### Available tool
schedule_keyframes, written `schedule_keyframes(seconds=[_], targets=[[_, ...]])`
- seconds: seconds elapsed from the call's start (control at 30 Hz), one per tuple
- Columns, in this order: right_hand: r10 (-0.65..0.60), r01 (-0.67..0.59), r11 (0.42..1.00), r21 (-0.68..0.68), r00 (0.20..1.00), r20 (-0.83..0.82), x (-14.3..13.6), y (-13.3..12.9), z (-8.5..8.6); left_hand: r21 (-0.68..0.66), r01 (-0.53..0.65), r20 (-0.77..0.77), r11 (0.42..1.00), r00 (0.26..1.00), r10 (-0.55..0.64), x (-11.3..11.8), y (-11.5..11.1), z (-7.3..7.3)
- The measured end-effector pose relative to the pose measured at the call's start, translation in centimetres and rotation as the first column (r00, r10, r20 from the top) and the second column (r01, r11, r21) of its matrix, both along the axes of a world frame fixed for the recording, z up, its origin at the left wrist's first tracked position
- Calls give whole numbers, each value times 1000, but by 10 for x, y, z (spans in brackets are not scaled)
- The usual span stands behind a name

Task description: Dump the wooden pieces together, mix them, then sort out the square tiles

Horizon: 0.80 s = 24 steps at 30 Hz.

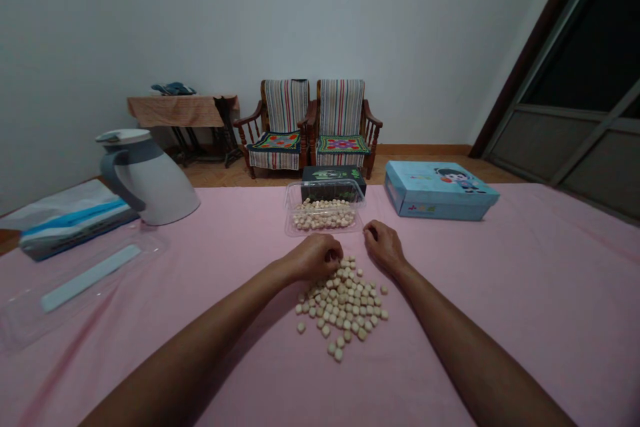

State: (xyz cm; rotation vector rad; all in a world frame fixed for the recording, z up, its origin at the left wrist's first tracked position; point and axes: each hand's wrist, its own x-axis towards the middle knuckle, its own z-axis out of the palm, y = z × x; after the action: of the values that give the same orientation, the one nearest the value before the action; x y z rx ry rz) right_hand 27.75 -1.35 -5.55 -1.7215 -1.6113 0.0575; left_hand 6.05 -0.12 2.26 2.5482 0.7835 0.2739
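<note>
A loose pile of small pale wooden-looking cubes (345, 303) lies on the pink cloth in front of me. My left hand (319, 257) reaches over the pile's far left edge, its fingers curled and closed, touching or just above the cubes; whatever is between the fingertips is hidden. Just beyond stands a clear plastic container (324, 230) with many similar cubes (325, 215) inside. My right hand (384, 245) rests on the cloth by the container's near right corner, fingers curled in and closed. Its palm side is out of sight, so I cannot see anything in it.
A black box (334, 177) stands behind the container, a light blue box (440, 193) to its right. At the left are a white and grey jug (160, 180), a tissue pack (75, 223) and a clear plastic lid (85, 280). Two armchairs (310, 123) stand beyond the table.
</note>
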Motion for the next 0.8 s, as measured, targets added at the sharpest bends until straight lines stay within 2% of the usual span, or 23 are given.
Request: schedule_keyframes(seconds=[0.23, 0.33, 0.43, 0.6, 0.8], targets=[[-8, 8, 1000, 3, 1000, -8, -2, -1, 2, 39, 29, -50, 999, 998, -27, -1, -4, -2], [-6, 6, 1000, -4, 1000, -13, -1, 0, 1, 69, -20, -43, 997, 999, 23, -2, 0, 4], [1, -1, 1000, -6, 1000, -16, -1, -1, 1, 38, -60, -39, 997, 997, 62, -5, 7, 11], [-7, 7, 1000, -6, 1000, -12, -1, -1, 1, -75, 89, -109, 993, 989, -97, -7, 9, 13], [-3, 3, 1000, -1, 1000, -1, -1, 0, 1, 29, 87, -121, 996, 989, -83, 0, -4, 4]])
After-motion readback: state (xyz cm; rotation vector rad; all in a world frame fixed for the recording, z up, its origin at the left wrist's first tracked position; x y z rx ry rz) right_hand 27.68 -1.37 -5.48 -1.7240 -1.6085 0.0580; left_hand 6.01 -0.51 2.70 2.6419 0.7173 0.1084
